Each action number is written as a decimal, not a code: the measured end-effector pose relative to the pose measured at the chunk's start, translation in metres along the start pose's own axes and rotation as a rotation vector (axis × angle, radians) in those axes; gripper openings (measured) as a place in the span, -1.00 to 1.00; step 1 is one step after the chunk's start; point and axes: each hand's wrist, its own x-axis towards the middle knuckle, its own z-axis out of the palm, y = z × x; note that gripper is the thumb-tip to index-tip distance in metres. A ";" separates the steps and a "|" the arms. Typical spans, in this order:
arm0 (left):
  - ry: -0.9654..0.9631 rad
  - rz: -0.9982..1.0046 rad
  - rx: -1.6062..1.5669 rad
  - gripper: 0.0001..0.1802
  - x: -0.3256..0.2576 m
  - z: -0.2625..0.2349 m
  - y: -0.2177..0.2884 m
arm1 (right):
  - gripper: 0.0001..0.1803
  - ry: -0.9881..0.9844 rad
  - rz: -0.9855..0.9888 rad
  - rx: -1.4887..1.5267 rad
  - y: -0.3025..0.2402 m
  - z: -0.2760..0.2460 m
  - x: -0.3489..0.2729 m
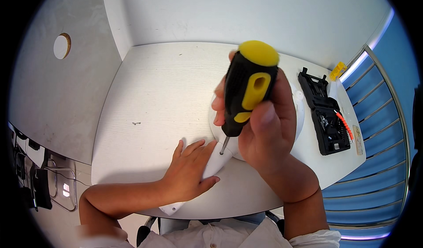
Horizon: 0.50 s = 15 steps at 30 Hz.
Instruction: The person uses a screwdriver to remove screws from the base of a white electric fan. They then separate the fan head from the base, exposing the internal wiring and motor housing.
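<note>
Screwdriver (240,89), fat-handled, black and yellow, gripped in right hand (269,135); left hand (187,171) clasping smooth, tapered white piece (216,162).

Room lies over the table's (150,85) far left; screwdriver (241,87) blocks centre, black case (320,102) the right

A metal railing (404,133) curves right of the white table (158,85), a grey panel (66,102) left.

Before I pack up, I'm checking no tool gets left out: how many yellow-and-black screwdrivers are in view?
1. The screwdriver is in the right hand, its tip at a hole in the white part. Others may be hidden in the open black case.
</note>
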 end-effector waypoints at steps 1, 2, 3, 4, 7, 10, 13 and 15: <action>-0.005 -0.006 -0.003 -0.15 0.000 0.000 0.000 | -0.29 0.009 0.010 0.019 -0.001 0.001 0.000; -0.010 -0.013 -0.005 -0.14 0.000 0.000 0.001 | -0.29 0.018 0.021 0.038 -0.002 0.002 0.000; -0.015 -0.019 -0.008 -0.14 0.000 0.000 0.001 | -0.29 -0.005 0.009 0.052 -0.003 0.001 0.002; -0.012 -0.018 -0.005 -0.14 -0.001 0.000 0.001 | -0.28 -0.028 -0.002 0.067 -0.003 0.001 0.002; -0.001 -0.008 0.001 -0.14 -0.001 0.001 0.000 | -0.23 0.004 0.106 0.205 -0.007 0.000 0.003; 0.010 0.018 -0.004 -0.15 0.000 0.000 -0.001 | -0.21 -0.011 -0.038 0.065 0.002 0.001 0.003; 0.006 0.033 -0.011 -0.14 0.001 0.001 -0.003 | -0.21 -0.032 -0.005 -0.021 -0.003 0.000 0.002; -0.003 0.010 0.003 -0.14 0.000 0.000 0.000 | -0.23 -0.041 0.017 -0.041 -0.005 0.000 0.001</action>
